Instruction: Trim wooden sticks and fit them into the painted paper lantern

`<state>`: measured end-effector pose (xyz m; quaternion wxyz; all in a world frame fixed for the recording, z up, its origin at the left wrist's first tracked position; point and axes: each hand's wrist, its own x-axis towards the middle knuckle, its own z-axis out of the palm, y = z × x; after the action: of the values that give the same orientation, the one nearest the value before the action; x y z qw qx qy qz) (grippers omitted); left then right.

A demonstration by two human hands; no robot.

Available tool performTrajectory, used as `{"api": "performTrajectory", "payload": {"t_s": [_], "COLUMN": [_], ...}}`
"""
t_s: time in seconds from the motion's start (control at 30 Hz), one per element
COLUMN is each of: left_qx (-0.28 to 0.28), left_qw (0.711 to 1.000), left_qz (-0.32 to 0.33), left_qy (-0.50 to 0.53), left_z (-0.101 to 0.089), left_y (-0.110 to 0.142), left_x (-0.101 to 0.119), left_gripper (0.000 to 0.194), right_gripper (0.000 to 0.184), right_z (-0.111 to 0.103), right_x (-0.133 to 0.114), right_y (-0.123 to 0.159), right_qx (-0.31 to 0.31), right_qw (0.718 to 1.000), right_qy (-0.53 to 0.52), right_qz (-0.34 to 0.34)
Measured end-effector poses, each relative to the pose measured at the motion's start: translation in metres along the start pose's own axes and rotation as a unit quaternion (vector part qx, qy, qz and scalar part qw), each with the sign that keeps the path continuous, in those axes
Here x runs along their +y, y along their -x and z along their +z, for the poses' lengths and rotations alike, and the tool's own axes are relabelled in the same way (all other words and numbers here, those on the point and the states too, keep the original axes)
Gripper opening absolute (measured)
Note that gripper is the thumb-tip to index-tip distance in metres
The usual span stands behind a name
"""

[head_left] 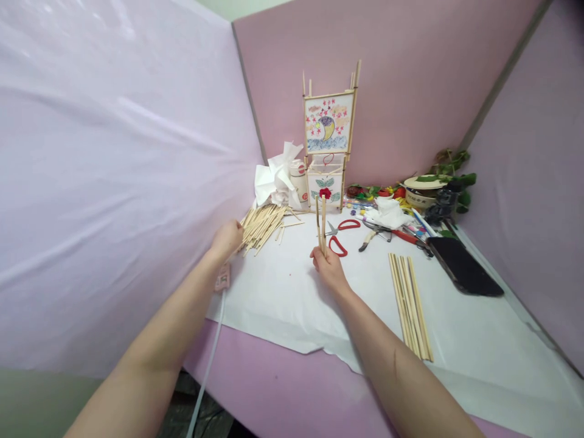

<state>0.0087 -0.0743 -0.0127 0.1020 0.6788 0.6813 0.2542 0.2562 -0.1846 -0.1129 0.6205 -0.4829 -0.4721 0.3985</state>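
Pale pink walls (410, 73) surround a white paper sheet (283, 292) on the pink tabletop (274, 389). The sticks (262, 224) are pale tan, the scissors (342, 237) red-handled, the phone (463, 267) black, and the lantern panel (328, 123) shows pink flowers and a yellow moon.

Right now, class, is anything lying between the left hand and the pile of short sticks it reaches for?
Nothing visible does: the left hand is already at the near end of the pile of short sticks, fingers on it.
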Motion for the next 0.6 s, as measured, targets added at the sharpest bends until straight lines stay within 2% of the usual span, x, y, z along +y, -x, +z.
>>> {"api": "performTrajectory", "payload": {"t_s": [0.1, 0.2, 0.27, 0.37, 0.5, 0.6], "left_qx": [0.049, 0.069, 0.051, -0.005, -0.045, -0.039], "left_qw": [0.998, 0.977, 0.952, 0.922, 0.887, 0.883], "left_qz": [0.031, 0.079, 0.103, 0.133, 0.197, 0.253], "left_qy": [0.033, 0.185, 0.283, 0.363, 0.415, 0.393], "left_z": [-0.02, -0.034, -0.037, -0.029, -0.003, 0.016], "left_y": [0.01, 0.021, 0.027, 0.031, 0.033, 0.038], "left_x": [0.007, 0.024, 0.039, 0.064, 0.104, 0.134], "left_gripper": [0.014, 0.02, 0.02, 0.018, 0.02, 0.022], "right_gripper": [0.03, 0.03, 0.032, 0.037, 0.041, 0.044], "right_z": [0.0, -0.002, -0.004, -0.005, -0.003, 0.0], "right_x": [0.0, 0.0, -0.001, -0.003, -0.007, -0.009], "right_y": [-0.001, -0.001, -0.001, -0.001, -0.001, 0.0], "right_qx": [0.022, 0.052, 0.077, 0.079, -0.029, -0.078], "right_qw": [1.0, 0.999, 0.997, 0.996, 0.993, 0.99], "right_qy": [-0.007, -0.009, -0.007, -0.037, -0.113, -0.119], "right_qz": [0.008, 0.011, -0.003, -0.014, 0.016, 0.007]}}
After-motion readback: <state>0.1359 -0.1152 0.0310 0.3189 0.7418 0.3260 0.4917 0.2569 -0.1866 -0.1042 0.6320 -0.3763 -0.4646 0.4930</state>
